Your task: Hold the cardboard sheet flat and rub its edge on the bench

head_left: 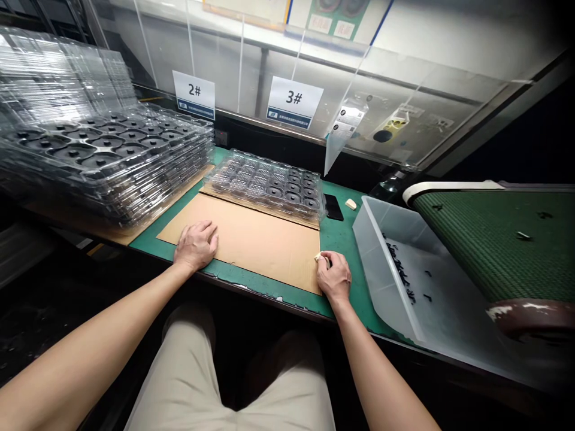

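A flat sheet of brown cardboard (pixel 251 239) lies on the green table mat, near its front edge. My left hand (pixel 195 244) rests palm down on the cardboard's left part, its fingers lightly bent and nothing visible in it. At the cardboard's right edge, my right hand (pixel 335 275) has thumb and fingers closed on a small pale piece (pixel 320 257), mostly hidden by the fingertips. Behind the cardboard sits a clear plastic blister tray (pixel 265 182) with rows of round pockets. Some of its right-hand pockets look dark.
Stacked clear trays (pixel 153 173) stand at the left, their lids raised. On the right are a translucent bin (pixel 381 287) holding small black parts and a green conveyor belt (pixel 507 233). A black phone-like slab (pixel 333 207) and another pale piece (pixel 351 204) lie near the tray.
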The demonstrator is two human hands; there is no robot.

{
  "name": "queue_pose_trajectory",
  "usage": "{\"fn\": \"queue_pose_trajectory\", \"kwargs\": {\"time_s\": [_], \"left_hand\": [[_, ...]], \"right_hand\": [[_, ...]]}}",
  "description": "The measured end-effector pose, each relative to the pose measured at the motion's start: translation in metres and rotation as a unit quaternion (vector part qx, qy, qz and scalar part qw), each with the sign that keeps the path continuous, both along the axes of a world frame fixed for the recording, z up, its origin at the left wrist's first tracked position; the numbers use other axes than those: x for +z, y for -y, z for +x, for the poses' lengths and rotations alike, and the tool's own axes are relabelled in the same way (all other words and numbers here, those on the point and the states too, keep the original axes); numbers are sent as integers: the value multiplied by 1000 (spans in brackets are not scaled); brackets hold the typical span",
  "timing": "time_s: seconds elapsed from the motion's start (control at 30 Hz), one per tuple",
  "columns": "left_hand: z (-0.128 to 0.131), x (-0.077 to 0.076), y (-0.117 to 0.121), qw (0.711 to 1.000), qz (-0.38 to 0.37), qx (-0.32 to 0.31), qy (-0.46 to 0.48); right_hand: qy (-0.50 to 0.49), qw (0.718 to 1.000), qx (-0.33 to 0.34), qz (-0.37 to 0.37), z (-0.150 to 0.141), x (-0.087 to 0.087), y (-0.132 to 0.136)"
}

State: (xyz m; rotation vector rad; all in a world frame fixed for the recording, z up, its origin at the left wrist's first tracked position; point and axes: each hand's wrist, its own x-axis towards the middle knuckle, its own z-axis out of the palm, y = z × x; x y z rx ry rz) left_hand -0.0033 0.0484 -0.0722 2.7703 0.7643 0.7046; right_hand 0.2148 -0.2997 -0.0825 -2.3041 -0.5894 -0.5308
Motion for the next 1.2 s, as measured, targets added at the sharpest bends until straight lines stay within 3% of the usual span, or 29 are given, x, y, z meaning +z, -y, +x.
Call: {"fn": "queue_pose_trajectory", "kwargs": {"time_s": [0.9, 1.1, 1.2], "left_hand": [[-2, 3, 0, 999, 28, 1, -23], [1, -7, -5, 999, -9, -24, 29], [4, -15, -13, 995, -81, -10, 49]], "right_hand": [[-27, 999, 12, 13, -3, 5, -1], [-10, 1000, -2, -19, -8, 5, 0], [-8, 1000, -11, -23, -9, 3, 0]]}}
